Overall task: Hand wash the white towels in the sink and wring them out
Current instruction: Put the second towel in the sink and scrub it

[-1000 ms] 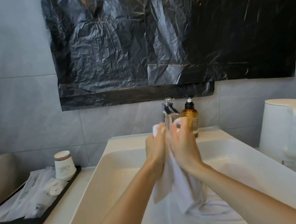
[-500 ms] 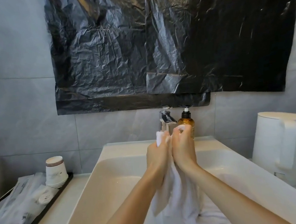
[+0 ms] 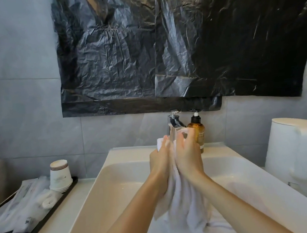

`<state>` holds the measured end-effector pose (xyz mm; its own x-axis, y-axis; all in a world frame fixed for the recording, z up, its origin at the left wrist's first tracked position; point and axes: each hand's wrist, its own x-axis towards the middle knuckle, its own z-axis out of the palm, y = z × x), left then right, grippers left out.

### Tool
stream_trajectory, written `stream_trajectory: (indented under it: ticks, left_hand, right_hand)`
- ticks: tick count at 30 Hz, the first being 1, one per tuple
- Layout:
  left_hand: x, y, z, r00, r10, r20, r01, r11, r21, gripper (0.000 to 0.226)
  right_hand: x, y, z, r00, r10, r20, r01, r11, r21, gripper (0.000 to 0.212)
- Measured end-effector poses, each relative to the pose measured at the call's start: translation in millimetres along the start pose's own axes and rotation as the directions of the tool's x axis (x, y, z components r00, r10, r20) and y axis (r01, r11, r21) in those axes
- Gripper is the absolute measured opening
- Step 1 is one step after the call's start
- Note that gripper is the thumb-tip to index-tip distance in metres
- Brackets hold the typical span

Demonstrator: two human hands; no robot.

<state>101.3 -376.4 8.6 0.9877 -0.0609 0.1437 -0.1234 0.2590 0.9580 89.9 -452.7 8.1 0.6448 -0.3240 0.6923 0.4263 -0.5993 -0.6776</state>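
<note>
Scrubbing seemed the step: left hand [image 3: 160, 166] and right hand [image 3: 189, 159], fingers [image 3: 187, 134] clenched, gripped the white towel [image 3: 178, 199] over the sink [image 3: 95, 202]; wringing next would need opposite twists.

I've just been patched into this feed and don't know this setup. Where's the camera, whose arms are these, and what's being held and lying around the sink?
There is no machine here. The arms are a person's own, and the single camera sits on their head, looking forward and down. The left hand and right hand are close together, both gripping a white towel whose lower part hangs into the sink. Behind the hands stand the faucet and an amber pump bottle. On the left, a black tray holds stacked paper cups and wrapped packets. A white kettle stands on the right.
</note>
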Motion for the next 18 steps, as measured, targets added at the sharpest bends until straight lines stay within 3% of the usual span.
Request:
stream_trajectory:
  ticks: [2,5,8,10,12,16,18]
  left_hand:
    - [-1.5,-0.2,0.0,1.000,-0.002,0.013,0.001,0.999,0.039,0.030]
    - [2.0,-1.2,-1.1,0.999,0.044,-0.025,-0.041,0.994,0.102,0.026]
    - [-3.4,-2.0,2.1,0.999,0.030,0.044,-0.033,0.997,0.073,0.032]
    - [-2.9,0.6,0.7,0.998,0.025,0.053,-0.032,0.991,0.129,0.029]
    - [1.6,1.6,-2.0,0.999,0.033,-0.018,-0.030,0.987,0.157,0.026]
    - [-8.4,0.1,4.3,0.999,0.027,0.040,-0.030,0.997,0.068,0.034]
    - [-8.2,1.4,4.1,0.999,0.042,0.019,-0.043,0.997,0.071,0.035]
  right_hand:
    - [-4.8,-1.6,-0.2,0.997,-0.071,-0.015,0.071,0.997,-0.041,0.011]
    - [-18.5,-3.2,2.4,0.969,-0.237,0.073,0.243,0.966,-0.089,0.020]
    - [4.1,4.4,-3.4,1.000,-0.002,-0.030,0.002,1.000,-0.017,0.016]
    - [-4.4,4.1,-2.7,0.997,-0.080,-0.014,0.079,0.994,-0.072,0.015]
    - [-21.3,1.3,3.0,0.970,-0.218,0.104,0.229,0.967,-0.111,0.022]
    - [6.7,10.6,-3.1,0.999,0.035,-0.024,-0.035,0.999,-0.022,0.012]
    - [-6.1,8.7,-4.5,0.997,-0.082,0.017,0.083,0.994,-0.078,0.012]
